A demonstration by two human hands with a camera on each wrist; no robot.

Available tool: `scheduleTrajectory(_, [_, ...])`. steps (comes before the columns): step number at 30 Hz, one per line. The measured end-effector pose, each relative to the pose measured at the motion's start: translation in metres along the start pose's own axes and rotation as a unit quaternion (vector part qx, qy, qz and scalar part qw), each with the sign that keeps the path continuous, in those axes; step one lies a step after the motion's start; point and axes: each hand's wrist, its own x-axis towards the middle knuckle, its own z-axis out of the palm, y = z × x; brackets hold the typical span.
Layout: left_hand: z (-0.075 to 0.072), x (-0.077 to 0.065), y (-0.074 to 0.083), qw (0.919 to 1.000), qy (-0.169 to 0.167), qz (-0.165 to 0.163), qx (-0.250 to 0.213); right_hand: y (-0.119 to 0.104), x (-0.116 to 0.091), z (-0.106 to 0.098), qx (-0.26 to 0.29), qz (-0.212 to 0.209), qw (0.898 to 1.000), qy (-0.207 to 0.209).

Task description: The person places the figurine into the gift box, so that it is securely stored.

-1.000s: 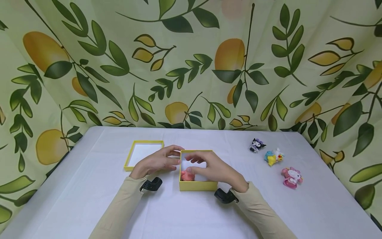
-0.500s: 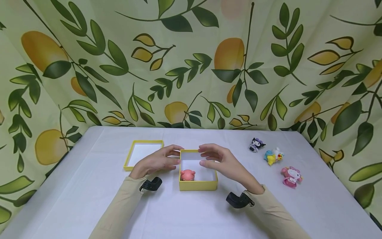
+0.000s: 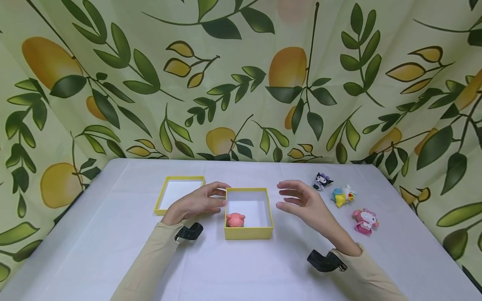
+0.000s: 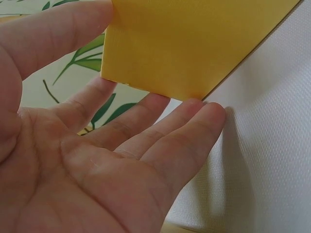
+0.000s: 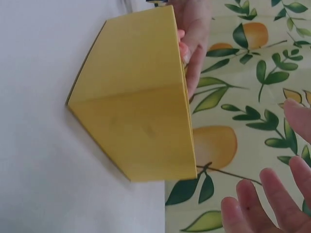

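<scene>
In the head view a yellow box [image 3: 248, 233] with a white inside stands uncovered on the table. A pink toy figure [image 3: 235, 220] sits in its near left corner. At the box's left side is my left hand [image 3: 197, 204], its thumb and fingertips right at the wall, the fingers fairly straight. The left wrist view has those fingertips [image 4: 187, 109] at the yellow wall's edge. Off to the right of the box, my right hand [image 3: 306, 205] hovers with its fingers spread and nothing between them. The right wrist view shows its fingers [image 5: 272, 189] apart from the box.
Left of the box lies a yellow-rimmed lid [image 3: 162, 200], white side up. Three toy figures are to the right: a black and purple one [image 3: 321, 181], a yellow and blue one [image 3: 342, 196] and a pink one [image 3: 365, 221]. A leaf-patterned curtain [image 3: 241, 104] hangs behind the table.
My right hand has drawn back from over the pink figure in the box and moved right, clear of the box. The left hand has stayed at the box's left side.
</scene>
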Motion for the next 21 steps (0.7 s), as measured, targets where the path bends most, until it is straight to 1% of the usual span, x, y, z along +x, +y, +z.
scheduleTrajectory(6, [-0.001,0.000,0.000,1.0000,-0.002,0.000,-0.001,0.006,-0.012,-0.016,-0.038,0.005,0.999,0.028])
scheduleTrajectory(14, [-0.001,0.000,0.000,1.0000,-0.002,0.003,0.000,0.013,-0.025,-0.036,-0.080,0.006,0.996,0.050])
scheduleTrajectory(21, [0.000,0.001,0.001,1.0000,0.001,-0.003,0.000,0.019,-0.039,-0.054,-0.095,0.004,0.993,0.068])
